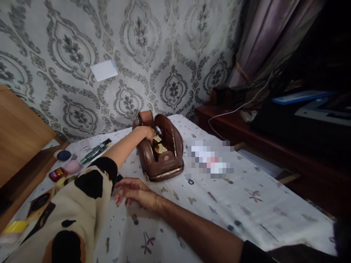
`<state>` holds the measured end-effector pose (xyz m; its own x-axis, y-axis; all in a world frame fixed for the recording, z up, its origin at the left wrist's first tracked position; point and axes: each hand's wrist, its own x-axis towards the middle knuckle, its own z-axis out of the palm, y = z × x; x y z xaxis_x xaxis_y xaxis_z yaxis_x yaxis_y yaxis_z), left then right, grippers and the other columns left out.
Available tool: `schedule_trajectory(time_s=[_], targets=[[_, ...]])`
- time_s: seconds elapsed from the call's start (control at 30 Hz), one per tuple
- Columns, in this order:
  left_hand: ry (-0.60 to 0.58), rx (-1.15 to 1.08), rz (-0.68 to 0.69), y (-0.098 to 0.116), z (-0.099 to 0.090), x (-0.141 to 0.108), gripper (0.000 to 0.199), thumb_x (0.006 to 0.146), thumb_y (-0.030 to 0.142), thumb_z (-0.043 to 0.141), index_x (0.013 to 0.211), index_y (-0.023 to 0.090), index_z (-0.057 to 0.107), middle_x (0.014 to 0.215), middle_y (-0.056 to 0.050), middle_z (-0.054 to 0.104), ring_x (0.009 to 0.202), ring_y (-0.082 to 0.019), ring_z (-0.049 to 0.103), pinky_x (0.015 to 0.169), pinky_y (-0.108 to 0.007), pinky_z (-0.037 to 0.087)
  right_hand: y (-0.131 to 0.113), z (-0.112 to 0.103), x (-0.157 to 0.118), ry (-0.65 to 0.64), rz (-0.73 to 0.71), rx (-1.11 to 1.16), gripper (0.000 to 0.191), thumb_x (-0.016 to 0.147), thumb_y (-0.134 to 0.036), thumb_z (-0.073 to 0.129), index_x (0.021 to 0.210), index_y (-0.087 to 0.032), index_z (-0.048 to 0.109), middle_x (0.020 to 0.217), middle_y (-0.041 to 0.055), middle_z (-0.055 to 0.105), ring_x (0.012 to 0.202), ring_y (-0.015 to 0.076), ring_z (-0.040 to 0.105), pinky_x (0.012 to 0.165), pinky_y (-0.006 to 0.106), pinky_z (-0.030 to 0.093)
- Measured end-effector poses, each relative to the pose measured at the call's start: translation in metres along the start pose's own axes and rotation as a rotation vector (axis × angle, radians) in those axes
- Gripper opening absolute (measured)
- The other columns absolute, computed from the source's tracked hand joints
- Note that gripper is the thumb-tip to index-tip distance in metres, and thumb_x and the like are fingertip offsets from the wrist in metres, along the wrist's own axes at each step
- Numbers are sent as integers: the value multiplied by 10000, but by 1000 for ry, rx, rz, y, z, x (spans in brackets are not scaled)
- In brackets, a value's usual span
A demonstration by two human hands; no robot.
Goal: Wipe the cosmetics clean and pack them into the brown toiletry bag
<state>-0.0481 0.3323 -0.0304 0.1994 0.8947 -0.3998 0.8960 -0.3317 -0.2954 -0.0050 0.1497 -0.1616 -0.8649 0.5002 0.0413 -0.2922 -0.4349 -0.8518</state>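
A brown leather bag (161, 170) lies on the patterned white cloth with its zipped top wide open. My left hand (148, 132) reaches over its left edge into the opening; the fingertips are hidden inside. Close to that hand, within the bag, are gold-coloured items (161, 148) and a dark container with a silvery band (158, 130). My right hand (135, 191) hovers in front of the bag, palm turned left, fingers loosely apart and holding nothing.
Left of my left arm lie a green tube (94, 152), a pink sponge (72, 167), a dark blue sponge (63, 155), a red jar (57, 174) and a yellow-lidded container (15, 227). A blurred-out item (210, 159) lies right of the bag. A dark red cabinet (227, 126) borders the right.
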Motion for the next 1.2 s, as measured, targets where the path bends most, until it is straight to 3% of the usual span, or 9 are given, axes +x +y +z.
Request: schedule_trajectory(time_s=[0.1,0.2,0.27,0.37,0.47,0.67,0.83,1.0,1.2], targets=[[84,12,-15,4,-11,-11,474,620,191,828,1086,148,755,1100,-149,759,1018,-308,709,849,-305,545,0,0,0,0,2,-3,455,659,-453,793,1001,-174,681,736,2,683,714,152,655,581,228,386],[243,-10,19,5,-17,-36,255,824,203,659,1044,113,751,1090,-174,741,1047,-296,693,883,-321,526,-2,2,0,12,17,2,491,632,-486,822,986,-173,688,790,8,696,696,140,648,571,223,385],[376,-40,45,4,-11,-58,285,955,228,486,1094,138,718,1147,-143,713,1116,-254,656,939,-308,494,-4,2,-1,21,21,5,508,622,-507,837,975,-171,691,814,9,701,679,129,644,561,219,384],[729,-162,49,3,18,-92,348,1026,233,338,1141,152,656,1184,-113,669,1151,-220,601,984,-312,462,-5,2,-1,21,13,0,529,626,-528,841,981,-164,696,813,11,700,678,127,646,549,217,384],[1021,-297,2,0,69,-121,293,1016,217,365,1086,189,648,1082,-86,678,1062,-223,607,964,-341,475,-4,0,0,20,6,-6,515,654,-522,831,995,-159,699,828,22,713,692,136,656,555,221,394],[900,-345,-119,-18,172,-171,234,977,178,430,975,198,663,995,-88,688,983,-242,613,910,-386,510,-2,-2,0,50,12,-4,421,738,-473,794,1001,-156,708,877,60,734,731,151,678,583,225,416],[866,-504,-256,-39,224,-201,225,965,175,446,960,220,666,996,-77,693,1009,-235,625,932,-411,527,-4,0,0,69,23,-30,389,753,-454,785,1006,-166,717,884,67,733,739,149,665,601,237,415],[910,-657,-313,-46,242,-210,205,966,172,455,959,218,654,1040,-51,709,1046,-190,633,965,-367,528,-5,2,0,87,34,-82,364,778,-455,758,1016,-182,717,904,84,730,751,161,650,627,271,412],[868,-550,-291,-38,234,-215,220,988,194,444,984,261,654,1050,-34,703,1058,-180,625,974,-337,511,-4,3,-1,81,33,-89,324,797,-428,750,1028,-202,728,922,79,734,775,161,650,647,275,415]])
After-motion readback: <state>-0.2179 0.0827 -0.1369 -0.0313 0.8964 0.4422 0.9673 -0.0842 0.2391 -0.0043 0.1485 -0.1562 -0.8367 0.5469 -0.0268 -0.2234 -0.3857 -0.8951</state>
